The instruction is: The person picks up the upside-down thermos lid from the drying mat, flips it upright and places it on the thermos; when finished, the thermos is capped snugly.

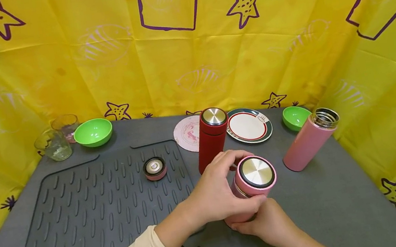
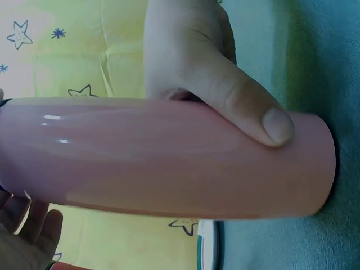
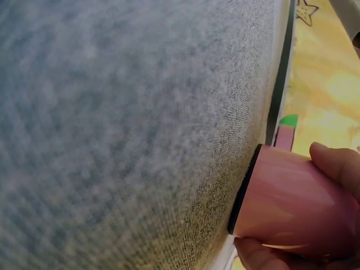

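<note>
1. The pink flask [image 1: 247, 190] stands upright on the grey surface [image 1: 344, 187], near its front edge and just in front of the red flask [image 1: 211, 138]. Its base is down on the surface; the right wrist view shows the black foot ring seated flat there.
2. The left hand [image 1: 213, 195] wraps the upper body of the pink flask, fingers curled round just under the pink lid [image 1: 257, 173]. From this hold, I judge it placed to turn or steady the top.
3. The right hand [image 1: 269, 225] grips the lower body of the flask, thumb [image 2: 264, 121] pressed along the wall. A low grip like this keeps the base from spinning or tipping, in my reading.
4. A loose lid [image 1: 155, 168] lies flat on the ribbed mat [image 1: 83, 224], well apart from the hands.
5. The open pink flask [image 1: 308, 139] stands to the right, without a cap.
6. Along the back edge: two glasses [image 1: 54, 143], a green bowl [image 1: 93, 132], a pink coaster [image 1: 187, 133], a striped plate [image 1: 249, 125] and a small green bowl [image 1: 295, 117], all clear of the working spot.
</note>
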Demonstrator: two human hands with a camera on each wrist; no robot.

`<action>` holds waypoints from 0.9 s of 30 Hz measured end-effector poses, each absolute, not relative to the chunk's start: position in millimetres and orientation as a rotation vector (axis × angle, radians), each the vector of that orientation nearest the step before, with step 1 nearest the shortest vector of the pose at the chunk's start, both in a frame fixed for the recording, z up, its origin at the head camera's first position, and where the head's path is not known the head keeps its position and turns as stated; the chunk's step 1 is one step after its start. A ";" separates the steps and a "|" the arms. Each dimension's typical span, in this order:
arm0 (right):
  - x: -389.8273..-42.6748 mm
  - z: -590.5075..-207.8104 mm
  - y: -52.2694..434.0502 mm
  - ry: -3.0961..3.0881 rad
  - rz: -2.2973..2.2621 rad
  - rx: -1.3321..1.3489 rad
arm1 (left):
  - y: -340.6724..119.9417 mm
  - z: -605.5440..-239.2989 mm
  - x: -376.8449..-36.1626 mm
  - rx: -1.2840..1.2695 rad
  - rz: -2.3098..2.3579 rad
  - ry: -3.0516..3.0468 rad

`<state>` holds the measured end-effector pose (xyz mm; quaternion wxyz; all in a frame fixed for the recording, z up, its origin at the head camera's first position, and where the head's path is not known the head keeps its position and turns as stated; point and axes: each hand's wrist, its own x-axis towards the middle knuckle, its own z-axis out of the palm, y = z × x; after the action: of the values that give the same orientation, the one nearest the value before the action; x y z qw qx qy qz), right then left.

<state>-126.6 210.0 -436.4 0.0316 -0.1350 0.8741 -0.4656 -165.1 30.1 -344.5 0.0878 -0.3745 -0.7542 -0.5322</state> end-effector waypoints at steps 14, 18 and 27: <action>-127.4 -436.1 209.7 2.708 -1.502 -0.540 | 35.8 -349.5 -162.3 -1.065 -1.630 -2.188; -125.8 -435.5 210.7 2.706 -1.484 -0.525 | 33.7 -348.4 -164.8 -1.156 -1.575 -2.189; -127.5 -435.6 209.2 2.707 -1.532 -0.576 | 36.6 -349.2 -159.0 -1.020 -1.717 -2.183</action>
<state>-127.5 209.2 -435.6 -0.0111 -0.1821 0.8557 -0.4842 -159.0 36.6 -349.2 0.0914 -0.3433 -0.7347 -0.5779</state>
